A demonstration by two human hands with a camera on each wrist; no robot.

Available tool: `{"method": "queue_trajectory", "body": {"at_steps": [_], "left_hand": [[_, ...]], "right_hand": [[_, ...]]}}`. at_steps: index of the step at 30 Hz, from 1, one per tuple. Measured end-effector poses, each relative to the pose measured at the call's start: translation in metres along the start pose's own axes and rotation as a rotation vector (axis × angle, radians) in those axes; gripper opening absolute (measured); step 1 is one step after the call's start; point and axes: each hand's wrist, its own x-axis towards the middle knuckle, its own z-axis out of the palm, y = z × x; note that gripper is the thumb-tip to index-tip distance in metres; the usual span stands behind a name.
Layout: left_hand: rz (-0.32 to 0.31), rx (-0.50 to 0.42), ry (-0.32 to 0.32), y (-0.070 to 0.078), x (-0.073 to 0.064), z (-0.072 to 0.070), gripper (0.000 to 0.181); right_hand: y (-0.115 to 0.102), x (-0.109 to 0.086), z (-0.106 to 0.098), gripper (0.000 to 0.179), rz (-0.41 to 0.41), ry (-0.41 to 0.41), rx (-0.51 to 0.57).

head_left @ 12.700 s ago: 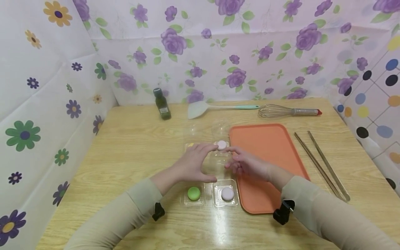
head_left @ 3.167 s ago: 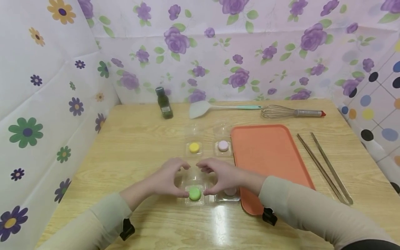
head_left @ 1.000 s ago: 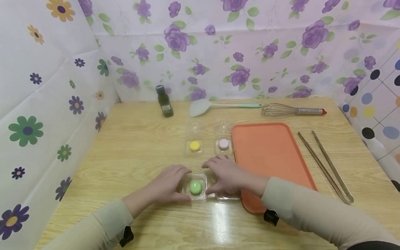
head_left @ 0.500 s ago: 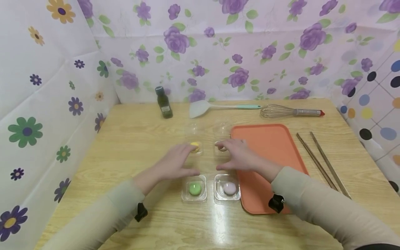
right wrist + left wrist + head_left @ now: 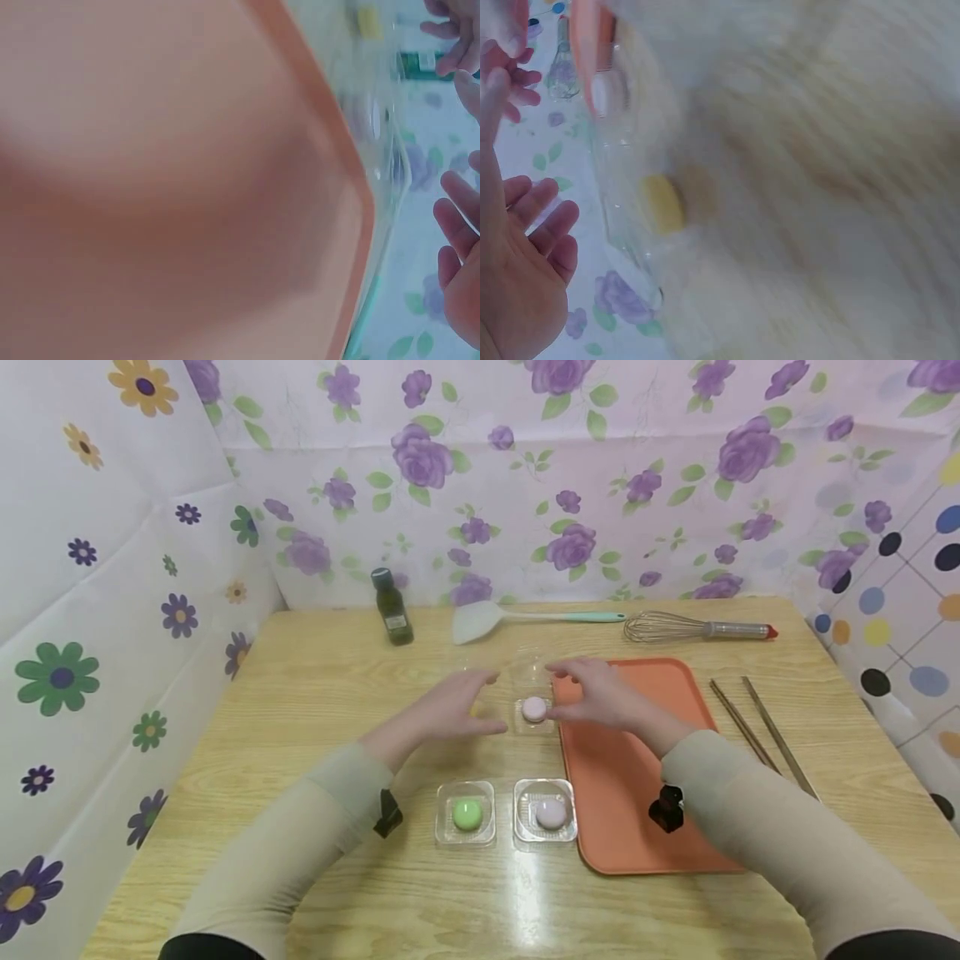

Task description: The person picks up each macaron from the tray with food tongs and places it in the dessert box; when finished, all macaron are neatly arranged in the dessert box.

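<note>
My left hand (image 5: 450,708) hovers over the far-left clear plastic box, fingers spread and holding nothing. It mostly hides the yellow macaron (image 5: 663,204), which the left wrist view shows on the box's base. My right hand (image 5: 598,695) is above the orange tray's (image 5: 637,827) far left corner, fingers loosely bent and nothing in them. Beside its thumb, a pink macaron (image 5: 534,709) lies in another clear box whose lid (image 5: 531,670) is folded back. Nearer me, a green macaron (image 5: 467,814) and a pale lilac macaron (image 5: 551,813) sit in boxes with lids over them.
Along the back of the wooden table lie a spatula (image 5: 480,622) with a mint handle and a whisk (image 5: 697,627). A dark green bottle (image 5: 392,608) stands at back left. Metal tongs (image 5: 776,735) lie right of the tray. Flowered cloth (image 5: 495,485) hangs behind.
The lid of the green macaron's box went from folded back to down over it. Both hands then left the near boxes and moved away from me to the far pair, spreading apart.
</note>
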Motion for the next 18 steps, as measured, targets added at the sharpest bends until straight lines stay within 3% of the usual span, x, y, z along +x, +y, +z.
{"method": "queue_trajectory", "body": {"at_steps": [7,12,18], "left_hand": [[-0.036,0.019,0.011,-0.001,0.026,-0.009,0.082],[-0.078,-0.020,0.009,-0.010,0.037,-0.010,0.084],[-0.137,-0.044,-0.011,-0.009,0.046,-0.010,0.083]], "right_hand": [[0.018,0.014,-0.007,0.073,0.041,-0.029,0.068],[0.026,0.023,-0.006,0.071,0.067,-0.050,0.151],[0.028,0.033,-0.008,0.067,0.151,-0.049,0.216]]}}
